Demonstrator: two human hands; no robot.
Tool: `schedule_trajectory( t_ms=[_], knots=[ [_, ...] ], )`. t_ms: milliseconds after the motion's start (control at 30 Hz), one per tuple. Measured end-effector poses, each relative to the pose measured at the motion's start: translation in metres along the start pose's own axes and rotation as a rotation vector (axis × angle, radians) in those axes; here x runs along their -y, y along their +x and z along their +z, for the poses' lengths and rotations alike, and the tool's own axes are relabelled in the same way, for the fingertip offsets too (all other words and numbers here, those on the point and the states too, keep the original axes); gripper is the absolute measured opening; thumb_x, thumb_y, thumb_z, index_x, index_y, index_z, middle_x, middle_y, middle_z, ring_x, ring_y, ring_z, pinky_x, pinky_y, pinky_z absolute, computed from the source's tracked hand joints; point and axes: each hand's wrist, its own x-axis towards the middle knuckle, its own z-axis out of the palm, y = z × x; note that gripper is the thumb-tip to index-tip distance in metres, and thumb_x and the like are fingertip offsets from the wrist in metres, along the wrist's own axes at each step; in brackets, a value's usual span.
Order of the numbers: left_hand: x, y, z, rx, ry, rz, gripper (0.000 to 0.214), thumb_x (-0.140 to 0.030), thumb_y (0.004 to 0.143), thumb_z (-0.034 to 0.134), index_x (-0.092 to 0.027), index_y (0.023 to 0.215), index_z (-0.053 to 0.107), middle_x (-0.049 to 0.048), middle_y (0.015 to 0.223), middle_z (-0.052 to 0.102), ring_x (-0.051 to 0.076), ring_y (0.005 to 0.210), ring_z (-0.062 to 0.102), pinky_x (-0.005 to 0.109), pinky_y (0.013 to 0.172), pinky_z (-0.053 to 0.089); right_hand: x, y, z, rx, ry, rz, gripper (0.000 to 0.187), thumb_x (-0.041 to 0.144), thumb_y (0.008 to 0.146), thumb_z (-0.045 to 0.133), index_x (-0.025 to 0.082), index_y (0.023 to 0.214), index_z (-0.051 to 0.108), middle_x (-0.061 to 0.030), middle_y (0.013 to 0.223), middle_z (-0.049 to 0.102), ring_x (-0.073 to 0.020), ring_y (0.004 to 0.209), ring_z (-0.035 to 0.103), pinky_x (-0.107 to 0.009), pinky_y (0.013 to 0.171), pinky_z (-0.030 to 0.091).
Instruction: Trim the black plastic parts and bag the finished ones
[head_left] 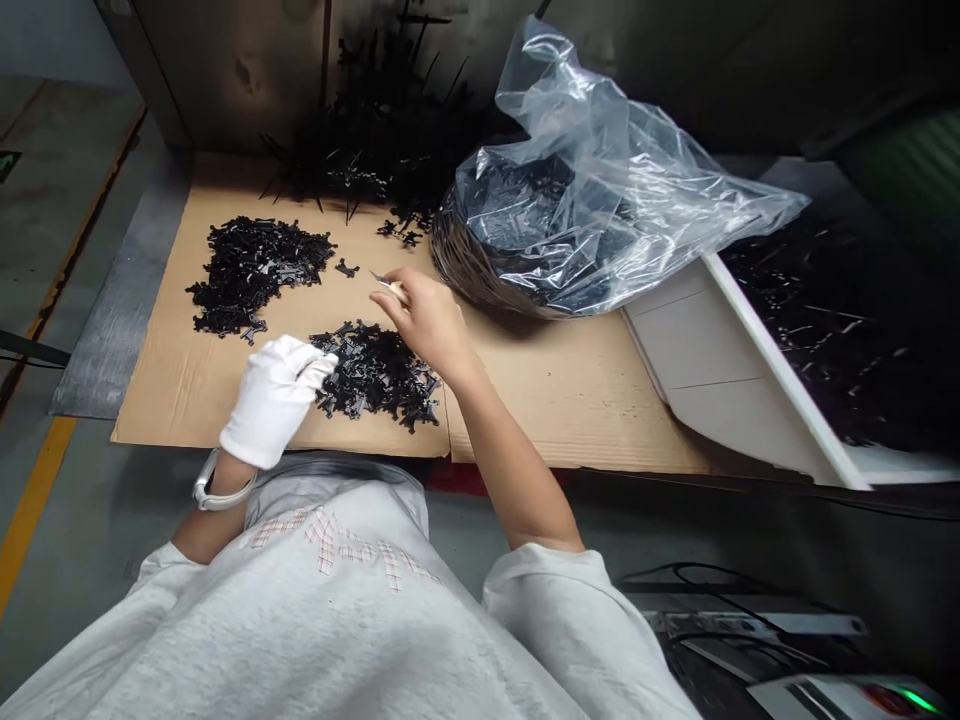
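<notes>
I look down at a low pile of small flat black plastic pieces (379, 375) on a brown cardboard sheet (570, 390). The pile lies between the two hands. The left hand in a white glove (274, 398) is nearer: its fingertips touch the pile's left edge. The pile stretches from there to the right, under the bare right hand (424, 320). The left grip is narrow, with the fingers bunched together. I cannot tell if it holds a piece. The right grip is closed around a small thin tool with a pale handle (390, 287), just above the far side of the pile, and the tool's tip points left. A bigger pile of black pieces (255, 265) lies farther off, well apart.
</notes>
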Motion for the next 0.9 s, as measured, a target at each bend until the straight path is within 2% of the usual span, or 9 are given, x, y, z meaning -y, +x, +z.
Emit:
schedule_trajectory(
  t_ms=[67,167,333,433,533,600,667,800,900],
  knots=[
    [0.017,0.007,0.009,-0.038,0.173,-0.007,0.030,-0.037,0.092,0.050,-0.020,0.076,0.069,0.0072,0.085,0.067,0.021,0.086,0.059,0.035,0.084,0.042,-0.013,0.030,0.019,0.109,-0.081,0.014,0.031,0.033,0.092,0.057,0.013,0.114,0.064,-0.0149,0.109,0.068,-0.0287,0.099,0.060,-0.036,0.083,0.044],
    [0.029,0.014,0.022,-0.011,0.251,-0.053,0.030,-0.041,0.091,0.052,-0.021,0.076,0.070,0.0064,0.089,0.069,0.022,0.090,0.060,0.035,0.085,0.041,-0.023,0.064,0.046,0.179,-0.125,0.034,0.036,0.028,0.090,0.057,0.011,0.121,0.061,-0.0189,0.119,0.063,-0.0297,0.105,0.058,-0.037,0.087,0.044],
    [0.031,0.018,0.032,-0.022,0.336,-0.145,0.034,-0.048,0.087,0.058,-0.020,0.070,0.067,0.0066,0.087,0.068,0.023,0.090,0.059,0.037,0.086,0.041,-0.029,0.083,0.060,0.178,-0.126,0.032,0.025,0.015,0.087,0.048,0.010,0.104,0.066,-0.0196,0.111,0.064,-0.0264,0.096,0.058,-0.036,0.085,0.044],
    [0.032,0.020,0.031,-0.110,0.322,-0.127,0.033,-0.049,0.087,0.057,-0.020,0.075,0.068,0.0076,0.088,0.068,0.022,0.086,0.059,0.036,0.082,0.042,-0.032,0.077,0.048,0.175,-0.104,0.008,0.021,0.013,0.084,0.048,0.011,0.091,0.068,-0.0151,0.100,0.068,-0.0230,0.088,0.059,-0.033,0.081,0.043],
    [0.029,0.023,0.028,-0.193,0.064,-0.151,0.033,-0.047,0.090,0.051,-0.018,0.085,0.067,0.0067,0.089,0.068,0.018,0.081,0.059,0.032,0.079,0.044,-0.027,0.060,0.027,0.155,0.054,-0.013,0.019,0.016,0.084,0.049,0.012,0.086,0.068,-0.0091,0.088,0.069,-0.0180,0.079,0.059,-0.029,0.075,0.043],
    [0.022,0.027,0.025,-0.170,-0.217,-0.215,0.039,-0.050,0.092,0.044,-0.017,0.087,0.065,0.0053,0.082,0.067,0.015,0.072,0.058,0.028,0.072,0.044,-0.018,0.044,0.009,0.138,0.196,-0.072,0.018,0.020,0.086,0.051,0.012,0.085,0.067,-0.0063,0.082,0.068,-0.0150,0.072,0.057,-0.028,0.070,0.043],
    [0.011,0.032,0.024,-0.075,-0.465,-0.296,0.051,-0.058,0.092,0.038,-0.016,0.080,0.063,0.0040,0.069,0.063,0.012,0.059,0.052,0.025,0.059,0.042,-0.005,0.024,-0.009,0.124,0.255,-0.215,0.018,0.023,0.088,0.053,0.013,0.083,0.067,-0.0044,0.080,0.066,-0.0134,0.070,0.056,-0.027,0.067,0.043],
    [-0.012,0.036,0.024,0.185,-0.784,-0.381,0.059,-0.066,0.089,0.034,-0.018,0.062,0.054,0.0006,0.052,0.049,0.008,0.045,0.037,0.024,0.042,0.031,0.020,-0.015,-0.035,-0.011,0.004,-0.585,0.017,0.019,0.093,0.050,0.015,0.093,0.066,-0.0054,0.088,0.065,-0.0123,0.073,0.057,-0.025,0.061,0.040],
    [-0.027,0.031,0.024,0.163,-0.825,-0.378,0.039,-0.056,0.084,0.054,-0.020,0.068,0.056,-0.0016,0.055,0.048,0.010,0.050,0.041,0.024,0.044,0.035,0.030,-0.034,-0.045,-0.155,-0.254,-0.771,0.016,0.015,0.095,0.047,0.015,0.098,0.063,-0.0045,0.085,0.064,-0.0103,0.063,0.052,-0.024,0.051,0.033]
  ],
)
